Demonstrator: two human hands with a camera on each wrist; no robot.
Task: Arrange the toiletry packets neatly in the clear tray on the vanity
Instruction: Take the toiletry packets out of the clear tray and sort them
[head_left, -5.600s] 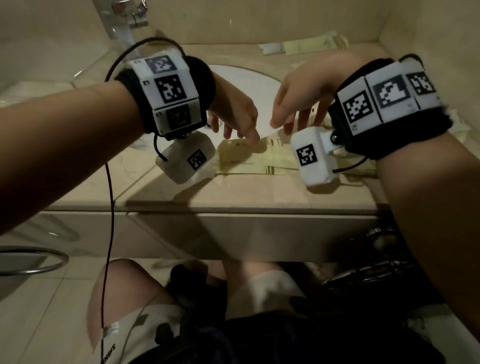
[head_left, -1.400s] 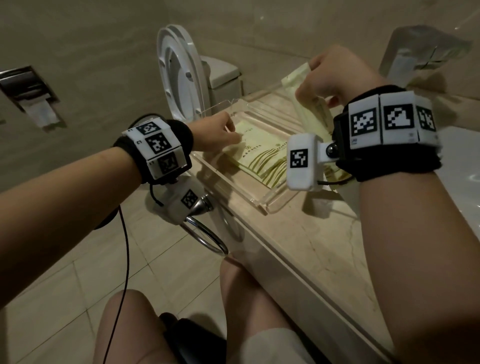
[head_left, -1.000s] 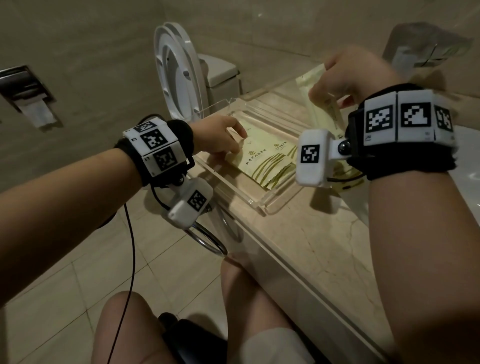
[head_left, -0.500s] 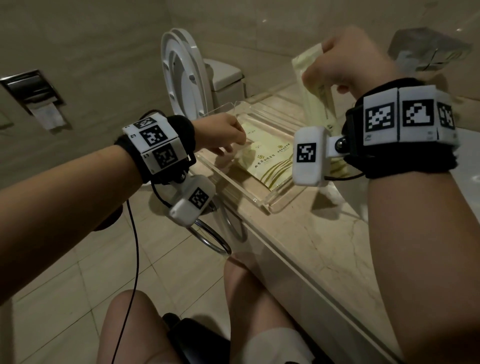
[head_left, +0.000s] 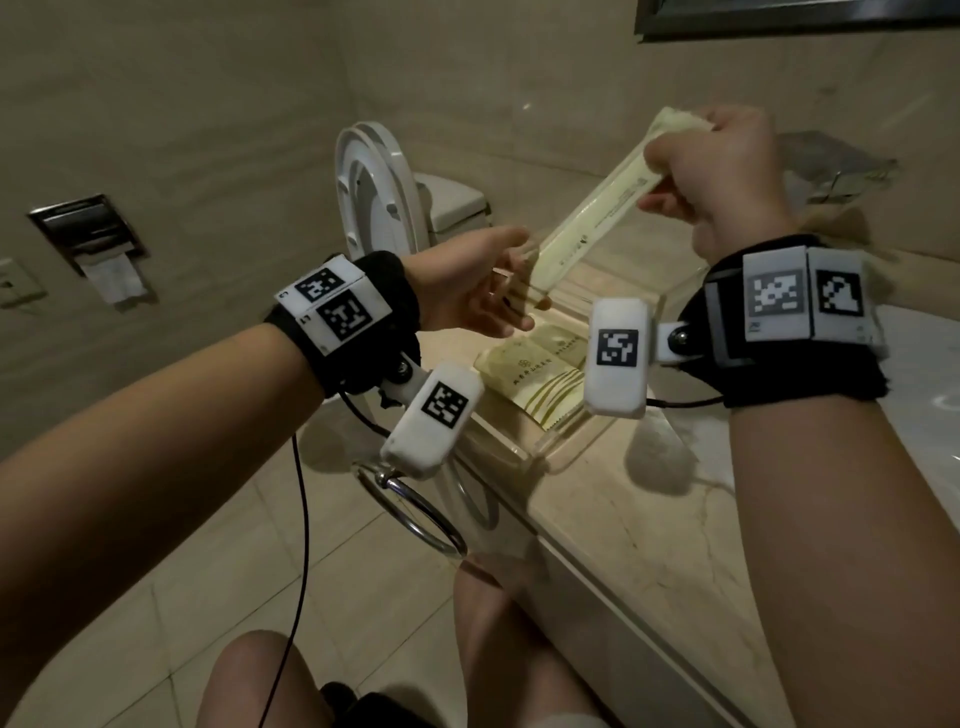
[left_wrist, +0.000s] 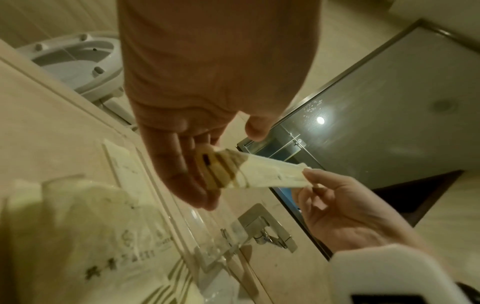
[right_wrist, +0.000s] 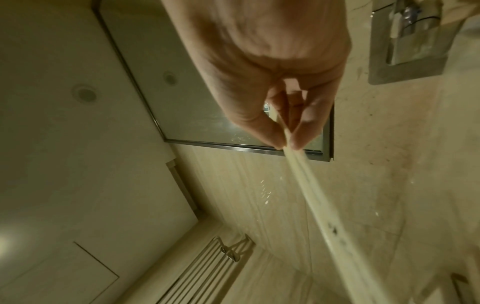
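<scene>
My right hand (head_left: 660, 161) pinches the upper end of a long pale yellow packet (head_left: 597, 218) between thumb and fingers, seen close in the right wrist view (right_wrist: 285, 142). The packet slants down to the left above the clear tray (head_left: 587, 431) on the vanity. My left hand (head_left: 498, 296) is lifted over the tray's far end. Its fingers are straight and the thumb is apart. The long packet's (left_wrist: 259, 174) lower end lies against those fingers. Flat yellow packets (head_left: 540, 379) lie stacked in the tray's near part, partly hidden by my right wrist camera.
The marble vanity counter (head_left: 649, 530) runs to the lower right, with a white basin (head_left: 924, 374) at the right edge. A towel ring (head_left: 415, 509) hangs below the counter's front. A toilet with raised lid (head_left: 374, 192) stands beyond the tray. A metal fitting (head_left: 841, 166) is on the wall.
My right hand raised the long packet and swung its lower end leftward. My left hand rose off the flat packets in the tray and met that lower end.
</scene>
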